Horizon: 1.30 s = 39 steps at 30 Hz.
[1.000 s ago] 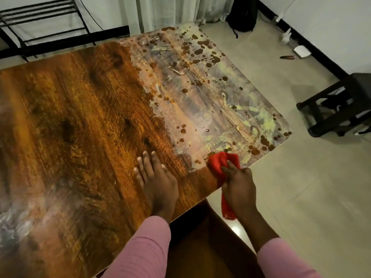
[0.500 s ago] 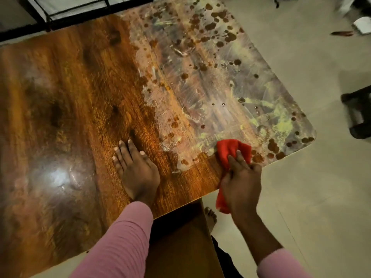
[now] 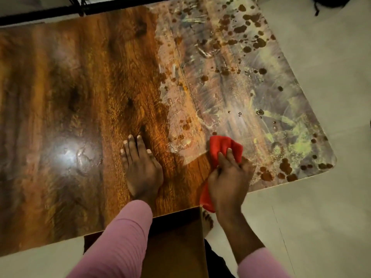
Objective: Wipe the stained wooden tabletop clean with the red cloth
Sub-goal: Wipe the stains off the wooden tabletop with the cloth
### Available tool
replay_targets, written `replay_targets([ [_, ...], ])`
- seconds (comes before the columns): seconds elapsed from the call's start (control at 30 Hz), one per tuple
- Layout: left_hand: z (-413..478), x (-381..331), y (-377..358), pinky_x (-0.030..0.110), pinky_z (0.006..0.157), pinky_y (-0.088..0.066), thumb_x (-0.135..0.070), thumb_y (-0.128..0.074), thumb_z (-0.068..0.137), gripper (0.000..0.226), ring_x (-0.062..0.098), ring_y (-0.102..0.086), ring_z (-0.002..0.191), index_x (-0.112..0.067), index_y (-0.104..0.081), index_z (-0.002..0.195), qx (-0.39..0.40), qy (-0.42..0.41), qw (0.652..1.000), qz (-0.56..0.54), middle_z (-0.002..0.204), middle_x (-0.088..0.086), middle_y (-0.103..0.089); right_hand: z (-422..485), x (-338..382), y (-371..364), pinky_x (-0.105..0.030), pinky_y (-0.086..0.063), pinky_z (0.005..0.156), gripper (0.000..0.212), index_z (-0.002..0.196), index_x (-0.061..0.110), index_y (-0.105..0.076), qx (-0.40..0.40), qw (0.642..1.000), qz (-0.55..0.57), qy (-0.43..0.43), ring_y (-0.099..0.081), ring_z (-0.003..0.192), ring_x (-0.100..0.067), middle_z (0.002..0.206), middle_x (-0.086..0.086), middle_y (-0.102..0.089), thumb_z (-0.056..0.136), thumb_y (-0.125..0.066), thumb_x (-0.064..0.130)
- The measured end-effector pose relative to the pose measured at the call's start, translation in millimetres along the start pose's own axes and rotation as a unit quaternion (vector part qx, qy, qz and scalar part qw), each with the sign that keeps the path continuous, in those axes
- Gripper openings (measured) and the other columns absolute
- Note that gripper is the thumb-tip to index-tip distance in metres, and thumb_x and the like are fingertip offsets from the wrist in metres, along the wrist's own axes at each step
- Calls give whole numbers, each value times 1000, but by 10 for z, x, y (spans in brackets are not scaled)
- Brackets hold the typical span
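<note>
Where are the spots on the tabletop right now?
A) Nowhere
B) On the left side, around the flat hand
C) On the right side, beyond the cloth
C: brown spots and pale smears cover the right side of the tabletop, past the cloth held by the right hand. Around the flat left hand there is only wood grain.

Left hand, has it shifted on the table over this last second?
No. The left hand stays flat on the tabletop, its fingertips just short of the same dark grain streak as before.
</note>
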State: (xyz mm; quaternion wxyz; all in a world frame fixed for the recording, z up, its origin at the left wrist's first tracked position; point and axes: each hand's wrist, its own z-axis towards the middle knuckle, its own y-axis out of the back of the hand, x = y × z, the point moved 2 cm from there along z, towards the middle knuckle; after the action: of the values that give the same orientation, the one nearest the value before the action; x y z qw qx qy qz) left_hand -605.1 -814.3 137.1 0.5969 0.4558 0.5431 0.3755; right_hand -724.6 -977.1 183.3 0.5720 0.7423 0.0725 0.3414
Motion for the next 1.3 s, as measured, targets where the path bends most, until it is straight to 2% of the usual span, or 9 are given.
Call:
replay_targets([
  [0.23,-3,-14,2,44,123,-8,-25,-24,103,54,31,-14,150,-6,-23,153,8,2,1000,-1,161,16,-21,-263,241,-170,-34,-52,75,49,128,28,-59,139,939,-21,313,-51,111,-26,138,11,-51,80,-65,19],
  [0.47,-6,-21,26,40,123,-5,-29,-17,101,57,27,-9,151,-8,-21,154,23,7,1000,-11,162,13,-17,408,200,-57,-34,-44,76,45,128,31,-57,-16,999,-40,18,-49,106,-24,140,9,-49,84,-59,21],
  [0.53,0,-31,42,40,123,-4,-29,-16,101,58,28,-9,151,-8,-21,154,27,11,1000,-8,162,14,-17,237,462,-163,-32,-43,77,47,127,27,-59,-16,998,-40,41,-43,113,-26,138,6,-52,80,-62,19],
  [0.73,-2,-1,49,43,123,0,-36,-24,102,63,31,-1,152,-6,-11,156,61,-9,998,2,163,17,-8,-16,724,-397,-32,-46,86,49,130,30,-57,135,933,-67,327,-44,120,-24,140,12,-48,82,-58,20],
  [0.97,8,-39,76,41,123,0,-29,-14,101,59,29,-3,152,-8,-15,155,52,9,998,-25,163,14,-12,641,634,-190,-39,-47,85,45,129,27,-56,2,999,-39,5,-49,108,-29,139,0,-51,85,-55,18],
  [1.07,-8,-33,67,41,123,0,-29,-9,100,60,29,0,152,-7,-13,155,57,6,998,-25,163,14,-10,440,992,-270,-26,-45,67,42,116,31,-66,-67,989,-110,71,-58,90,-23,120,2,-66,75,-64,25],
  [1.2,-7,-8,70,43,123,-3,-31,-6,98,63,30,-2,152,-7,-15,155,61,-6,998,-27,163,16,-11,341,1042,-476,-32,-45,81,45,129,30,-56,98,939,-98,314,-45,111,-22,140,12,-49,85,-55,21],
  [1.23,-3,-6,72,43,123,-4,-31,-9,99,62,30,-5,151,-7,-18,155,58,-5,998,-28,162,16,-13,463,965,-433,-32,-44,81,45,129,30,-56,95,934,-106,328,-45,112,-22,141,12,-48,85,-55,21],
  [1.3,16,-16,62,43,123,-5,-30,-12,100,60,30,-7,151,-8,-20,154,54,1,998,-23,162,15,-16,768,821,-322,-31,-42,77,45,130,31,-55,58,966,-95,232,-44,112,-22,142,11,-46,87,-55,20],
])
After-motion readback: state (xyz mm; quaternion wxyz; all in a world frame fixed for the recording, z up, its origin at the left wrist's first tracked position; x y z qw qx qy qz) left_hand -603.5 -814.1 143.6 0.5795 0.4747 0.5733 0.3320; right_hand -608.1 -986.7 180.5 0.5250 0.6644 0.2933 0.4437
